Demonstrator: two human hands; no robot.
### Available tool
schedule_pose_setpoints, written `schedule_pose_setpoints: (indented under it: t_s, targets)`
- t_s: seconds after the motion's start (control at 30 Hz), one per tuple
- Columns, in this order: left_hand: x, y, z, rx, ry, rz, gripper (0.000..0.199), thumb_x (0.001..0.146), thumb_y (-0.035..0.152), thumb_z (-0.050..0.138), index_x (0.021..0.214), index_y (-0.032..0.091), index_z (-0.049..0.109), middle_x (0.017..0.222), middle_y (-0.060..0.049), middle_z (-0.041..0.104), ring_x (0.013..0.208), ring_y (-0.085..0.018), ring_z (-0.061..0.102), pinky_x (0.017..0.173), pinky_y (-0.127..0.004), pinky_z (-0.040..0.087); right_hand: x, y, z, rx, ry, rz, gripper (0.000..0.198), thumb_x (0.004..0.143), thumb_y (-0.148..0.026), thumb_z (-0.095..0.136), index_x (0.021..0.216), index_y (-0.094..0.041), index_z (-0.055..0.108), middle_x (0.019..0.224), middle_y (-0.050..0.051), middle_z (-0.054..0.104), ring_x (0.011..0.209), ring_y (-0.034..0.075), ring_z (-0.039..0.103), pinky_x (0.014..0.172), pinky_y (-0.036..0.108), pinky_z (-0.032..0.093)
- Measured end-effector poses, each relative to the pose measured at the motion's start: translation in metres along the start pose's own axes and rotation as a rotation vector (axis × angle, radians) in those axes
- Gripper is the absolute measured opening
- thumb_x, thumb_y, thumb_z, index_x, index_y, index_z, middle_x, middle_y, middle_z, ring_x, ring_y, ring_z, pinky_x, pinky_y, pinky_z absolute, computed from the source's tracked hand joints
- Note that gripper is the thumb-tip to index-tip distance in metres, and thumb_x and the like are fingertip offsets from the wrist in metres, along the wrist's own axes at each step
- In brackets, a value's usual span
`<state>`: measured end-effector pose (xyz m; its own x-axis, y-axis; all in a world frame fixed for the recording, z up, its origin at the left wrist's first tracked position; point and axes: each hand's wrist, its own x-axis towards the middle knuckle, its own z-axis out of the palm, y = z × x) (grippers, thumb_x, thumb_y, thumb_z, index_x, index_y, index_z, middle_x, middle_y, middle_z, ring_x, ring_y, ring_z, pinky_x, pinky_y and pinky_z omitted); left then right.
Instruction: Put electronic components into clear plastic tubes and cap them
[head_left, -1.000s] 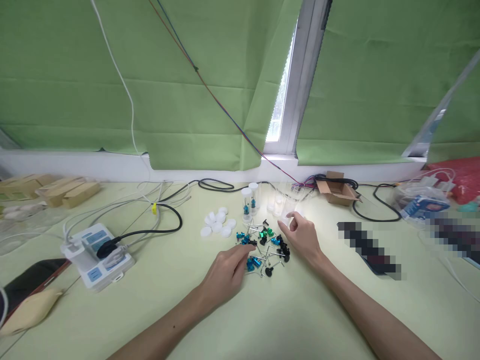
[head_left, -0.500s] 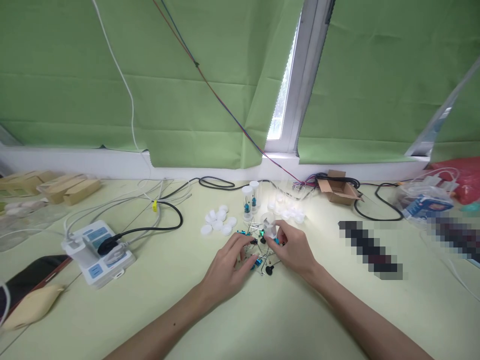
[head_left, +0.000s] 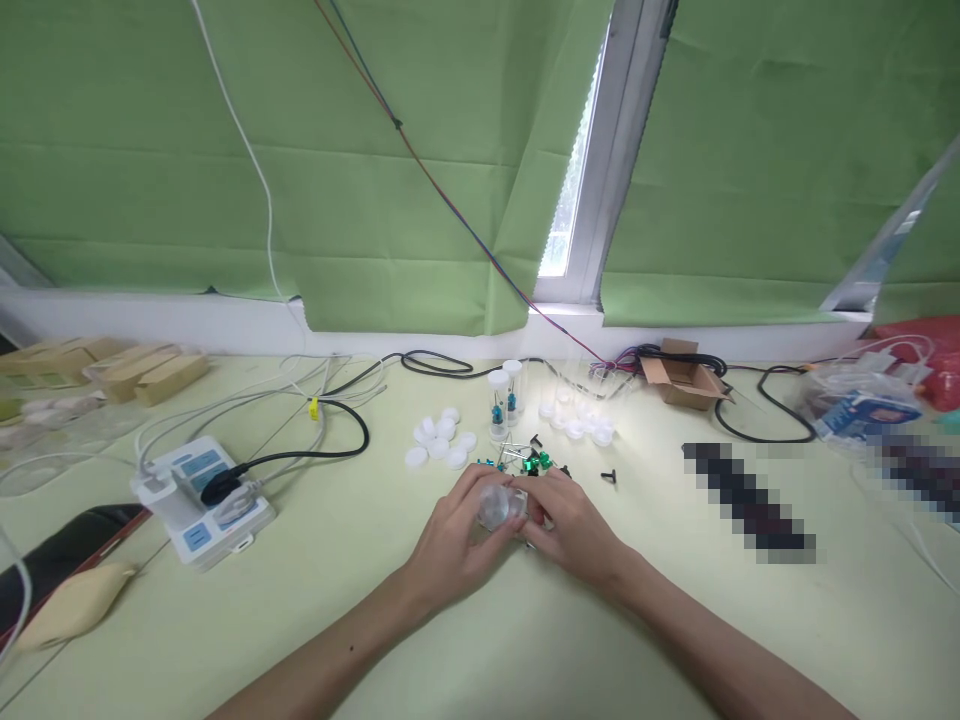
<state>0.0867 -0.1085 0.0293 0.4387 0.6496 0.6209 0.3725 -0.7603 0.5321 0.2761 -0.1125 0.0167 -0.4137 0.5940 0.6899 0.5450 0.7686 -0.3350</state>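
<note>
My left hand and my right hand meet low over the table, fingers closed around a clear plastic tube. Its round end faces me, and the fingers cover much of the rest. Just beyond my fingertips lies a pile of small parts: green metallic pieces, blue pieces and thin silver rods. A black T-shaped piece lies apart on the right. Behind the pile, two capped clear tubes stand upright with blue parts inside. My hands hide part of the pile.
White round caps lie to the left of the tubes. More clear tubes with white ends stand at the back right, near an open cardboard box. A power strip with cables sits on the left.
My left hand has left the small parts and now grips the clear tube. My right hand has brought the tube left and nearer to me. The black T-shaped piece at right now shows.
</note>
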Motion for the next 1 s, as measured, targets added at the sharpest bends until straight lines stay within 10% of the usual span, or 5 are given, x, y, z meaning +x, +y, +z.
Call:
schedule_pose_setpoints:
  t_s: [0.27, 0.47, 1.0]
  targets:
    - [0.015, -0.021, -0.018, 0.226, 0.311, -0.3, 0.014, 0.089, 0.032, 0.06, 0.097, 0.022, 0.057, 0.097, -0.004, 0.063, 0.087, -0.02, 0.057, 0.076, -0.032, 0.046, -0.001, 0.016, -0.012, -0.022, 0.08, 0.236, 0.021, 0.095, -0.028, 0.057, 0.112, -0.017, 0.061, 0.066, 0.001, 0.059, 0.061, 0.017, 0.051, 0.062, 0.029, 0.044]
    - [0.016, -0.031, -0.021, 0.27, 0.274, -0.525, 0.018, 0.087, 0.039, 0.057, 0.091, 0.022, 0.056, 0.094, -0.003, 0.063, 0.08, -0.021, 0.056, 0.069, -0.032, 0.044, -0.002, 0.032, -0.018, -0.059, 0.126, 0.363, 0.018, 0.094, -0.029, 0.054, 0.102, -0.017, 0.064, 0.061, -0.001, 0.057, 0.057, 0.017, 0.052, 0.061, 0.029, 0.045]
    - [0.015, -0.036, -0.016, 0.23, 0.194, -0.567, 0.021, 0.083, 0.043, 0.059, 0.088, 0.023, 0.054, 0.09, -0.002, 0.062, 0.066, -0.018, 0.053, 0.06, -0.03, 0.043, -0.001, 0.04, -0.02, -0.014, 0.134, 0.422, 0.015, 0.093, -0.028, 0.053, 0.09, -0.019, 0.064, 0.058, -0.002, 0.057, 0.053, 0.015, 0.05, 0.063, 0.03, 0.045]
